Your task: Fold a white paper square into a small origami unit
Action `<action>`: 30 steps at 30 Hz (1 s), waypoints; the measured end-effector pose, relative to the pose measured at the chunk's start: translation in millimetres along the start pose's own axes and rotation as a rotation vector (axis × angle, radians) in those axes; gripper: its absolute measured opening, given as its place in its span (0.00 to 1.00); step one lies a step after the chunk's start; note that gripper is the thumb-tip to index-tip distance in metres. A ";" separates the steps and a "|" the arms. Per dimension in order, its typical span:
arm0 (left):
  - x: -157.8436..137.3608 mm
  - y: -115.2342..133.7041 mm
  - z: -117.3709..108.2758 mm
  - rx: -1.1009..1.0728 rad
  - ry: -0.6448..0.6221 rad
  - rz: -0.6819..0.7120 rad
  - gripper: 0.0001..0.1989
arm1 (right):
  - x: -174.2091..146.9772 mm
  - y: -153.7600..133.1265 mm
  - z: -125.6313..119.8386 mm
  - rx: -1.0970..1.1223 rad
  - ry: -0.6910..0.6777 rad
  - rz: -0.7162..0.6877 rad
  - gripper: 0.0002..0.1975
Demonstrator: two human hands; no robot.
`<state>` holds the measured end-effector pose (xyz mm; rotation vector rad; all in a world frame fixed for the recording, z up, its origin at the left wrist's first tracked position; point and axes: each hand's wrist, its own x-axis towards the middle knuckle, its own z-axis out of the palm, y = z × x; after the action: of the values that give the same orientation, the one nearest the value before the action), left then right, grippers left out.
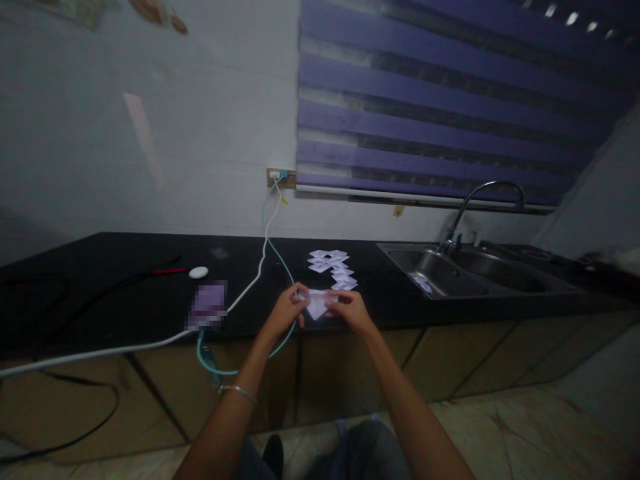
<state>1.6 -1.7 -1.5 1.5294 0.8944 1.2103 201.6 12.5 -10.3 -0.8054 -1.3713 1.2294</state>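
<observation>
A white paper is pinched between the two hands at the front edge of the tabletop, just above its surface. The left hand grips the paper's left side with fingers curled onto it; the right hand holds the right side the same way. The paper already shows a pointed, partly folded shape with its tip turned down.

Judged from this, a fold is being made. It would be done well if the edges were lined up before the crease is pressed, if the paper were kept taut between both hands, and if the crease were run flat against the tabletop rather than in the air. The dim light makes alignment hard to check, so the corners are best matched by touch as well.

Behind the hands, a pile of folded papers lies on the tabletop; about eight pieces can be made out, though overlaps make the count uncertain. One paper is in hand. Two cables, one white and one teal, run from one wall socket. One small white oval object lies to the left, and one sink with one tap is set to the right.
</observation>
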 end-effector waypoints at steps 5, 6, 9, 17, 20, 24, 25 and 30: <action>1.5 -2.7 -0.3 0.005 0.101 0.007 0.15 | -3.0 -2.6 0.3 0.022 0.009 -0.065 0.14; 2.0 -3.7 -0.7 -0.003 0.117 0.015 0.15 | -2.8 -2.3 0.4 0.026 0.012 -0.073 0.14; 3.0 -5.4 -2.1 -0.011 0.154 0.021 0.14 | -1.1 -0.2 0.8 0.006 0.006 -0.053 0.17; -1.7 7.7 0.0 -0.025 0.205 -0.064 0.15 | 0.3 3.8 2.2 -0.044 0.047 -0.031 0.16; -1.3 8.0 -0.9 -0.030 0.178 -0.069 0.13 | -0.6 2.0 4.1 -0.042 0.105 -0.046 0.15; -0.3 3.5 -4.1 -0.056 0.139 -0.093 0.11 | -0.5 1.2 4.5 -0.056 0.130 -0.061 0.13; -0.7 2.2 -5.2 -0.080 0.113 -0.093 0.12 | 0.1 2.1 4.0 -0.058 0.138 -0.066 0.13; -3.0 -1.0 -8.9 -0.314 0.044 -0.005 0.23 | 3.7 9.0 1.8 -0.045 0.171 -0.072 0.12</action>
<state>-7.7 -2.1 -2.8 1.2527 0.6975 1.3162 197.7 17.7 -17.7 -0.8654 -1.2817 1.0529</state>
